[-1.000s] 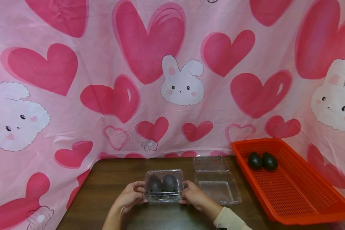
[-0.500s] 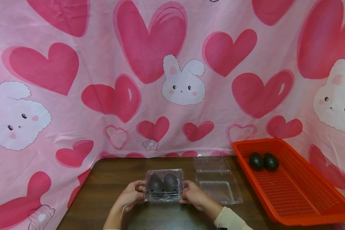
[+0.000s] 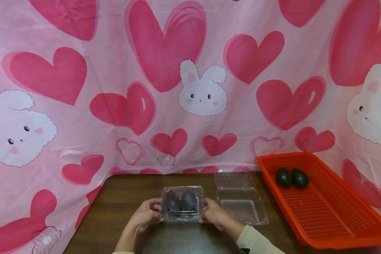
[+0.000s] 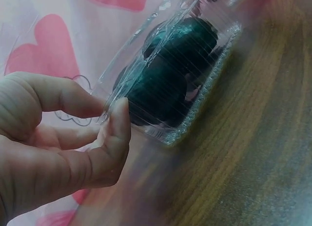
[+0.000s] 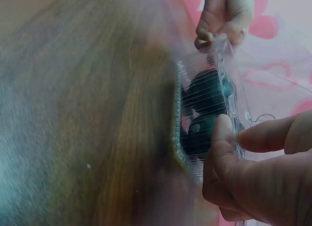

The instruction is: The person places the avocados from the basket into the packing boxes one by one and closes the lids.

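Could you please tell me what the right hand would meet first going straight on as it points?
The right hand pinches the clear container, so probably that first, then the dark fruit inside.

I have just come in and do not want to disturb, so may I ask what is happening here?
A person's left hand and right hand pinch opposite ends of a clear box. Two dark fruits are inside, and its lid seems to be down. Beside it, to the right, a second box lies open on the table. Farther right, two more fruits sit in an orange basket.
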The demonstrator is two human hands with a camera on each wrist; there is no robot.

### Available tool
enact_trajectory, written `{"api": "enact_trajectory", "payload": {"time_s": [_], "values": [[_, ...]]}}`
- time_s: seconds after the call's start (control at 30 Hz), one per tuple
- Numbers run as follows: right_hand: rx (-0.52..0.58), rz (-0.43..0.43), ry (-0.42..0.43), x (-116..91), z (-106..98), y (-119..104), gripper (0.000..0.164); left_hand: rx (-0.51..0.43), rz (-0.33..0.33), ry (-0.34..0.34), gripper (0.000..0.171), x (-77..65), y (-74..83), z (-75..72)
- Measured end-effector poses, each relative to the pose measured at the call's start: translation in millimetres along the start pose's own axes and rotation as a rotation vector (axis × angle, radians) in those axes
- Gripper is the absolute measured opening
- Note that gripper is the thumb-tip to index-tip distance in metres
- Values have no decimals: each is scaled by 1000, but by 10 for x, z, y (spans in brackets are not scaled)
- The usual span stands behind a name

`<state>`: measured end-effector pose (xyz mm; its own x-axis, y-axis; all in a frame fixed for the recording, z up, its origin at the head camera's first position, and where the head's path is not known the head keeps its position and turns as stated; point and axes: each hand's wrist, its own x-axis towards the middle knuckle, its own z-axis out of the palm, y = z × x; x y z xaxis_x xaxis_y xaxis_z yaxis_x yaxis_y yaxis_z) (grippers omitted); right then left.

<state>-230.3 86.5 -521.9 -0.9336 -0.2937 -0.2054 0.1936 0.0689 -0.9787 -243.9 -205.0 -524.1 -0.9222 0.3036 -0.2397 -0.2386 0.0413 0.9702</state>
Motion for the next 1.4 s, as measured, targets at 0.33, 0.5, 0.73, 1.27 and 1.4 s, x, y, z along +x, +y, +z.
{"api": "enact_trajectory", "payload": {"time_s": [0.33,0.5,0.73,1.27,1.4], "values": [[-48,9,23,150,11,-93,55,41,1,47,66,99,71,-26],[-50,52,23,260,16,-137,57,47,3,99,63,174,65,-53],[-14,80,27,408,32,-171,59,41,7,218,58,238,113,-47],[73,125,19,562,59,-176,56,32,31,368,53,355,152,-53],[79,125,18,561,64,-181,56,37,44,387,52,353,163,-41]]}}
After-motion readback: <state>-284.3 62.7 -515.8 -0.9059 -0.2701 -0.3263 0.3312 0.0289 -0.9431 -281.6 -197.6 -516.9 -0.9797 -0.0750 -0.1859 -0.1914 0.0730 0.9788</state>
